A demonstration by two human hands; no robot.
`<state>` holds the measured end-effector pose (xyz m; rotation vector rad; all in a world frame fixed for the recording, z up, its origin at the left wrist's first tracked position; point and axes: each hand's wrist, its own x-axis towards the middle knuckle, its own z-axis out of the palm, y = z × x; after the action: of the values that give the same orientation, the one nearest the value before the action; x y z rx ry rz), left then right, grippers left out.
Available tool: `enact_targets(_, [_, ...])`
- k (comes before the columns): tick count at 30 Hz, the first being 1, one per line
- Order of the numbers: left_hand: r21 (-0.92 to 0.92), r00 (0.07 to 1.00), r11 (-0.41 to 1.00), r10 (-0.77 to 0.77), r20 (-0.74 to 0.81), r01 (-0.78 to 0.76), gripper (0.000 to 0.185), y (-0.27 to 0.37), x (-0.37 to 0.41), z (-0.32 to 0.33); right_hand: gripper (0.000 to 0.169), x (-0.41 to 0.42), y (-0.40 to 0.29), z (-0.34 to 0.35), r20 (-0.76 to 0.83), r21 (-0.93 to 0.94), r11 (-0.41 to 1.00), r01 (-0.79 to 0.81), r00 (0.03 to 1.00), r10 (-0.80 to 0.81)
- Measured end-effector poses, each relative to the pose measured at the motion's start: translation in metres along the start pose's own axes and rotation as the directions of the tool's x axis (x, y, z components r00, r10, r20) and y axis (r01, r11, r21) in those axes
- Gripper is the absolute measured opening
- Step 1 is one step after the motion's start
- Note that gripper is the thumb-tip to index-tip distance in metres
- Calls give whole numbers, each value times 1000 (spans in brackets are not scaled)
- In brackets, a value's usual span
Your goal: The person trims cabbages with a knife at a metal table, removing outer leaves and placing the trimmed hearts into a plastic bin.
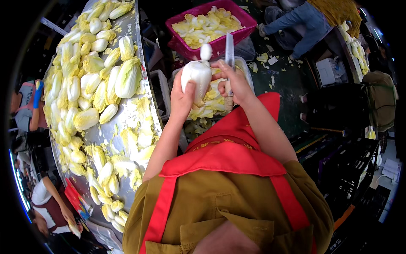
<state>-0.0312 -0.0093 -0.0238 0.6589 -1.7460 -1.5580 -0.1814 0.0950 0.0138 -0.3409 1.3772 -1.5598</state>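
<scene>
My left hand grips a white napa cabbage head, its pale base turned away from my body. In my right hand is a knife by its light handle, the broad metal blade pointing away from me; the fingers of that hand reach close to the cabbage. A small white piece shows just beyond the cabbage base; whether it is still joined cannot be told. Beneath both hands stands a pale container of loose yellow and white leaves.
A metal table heaped with napa cabbages runs along the left. Beyond my hands sits a pink-lined bin of leaves. Black crates stand at the right. Other people are at the left edge and upper right; leaf scraps lie on the green floor.
</scene>
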Motion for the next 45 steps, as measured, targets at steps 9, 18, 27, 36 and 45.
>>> enact_targets(9, [71,971,969,234,54,-238,65,25,1,-2,35,-17,-3,27,143,329,943,-46,990,-2])
enact_targets(18, [134,950,942,312,-23,-306,54,26,4,-7,29,-19,-8,36,89,220,975,20,995,-40])
enact_targets(27, [-210,970,964,-197,-141,165,42,-15,16,-7,18,-27,-9,43,97,54,991,120,987,-125])
enact_targets(36, [-617,925,718,-379,40,321,49,-15,21,-27,39,-7,13,-46,-61,-1,991,131,989,-131])
enact_targets(45, [-533,911,746,-257,324,400,53,3,10,-5,48,-13,-11,17,165,-198,941,274,956,-244])
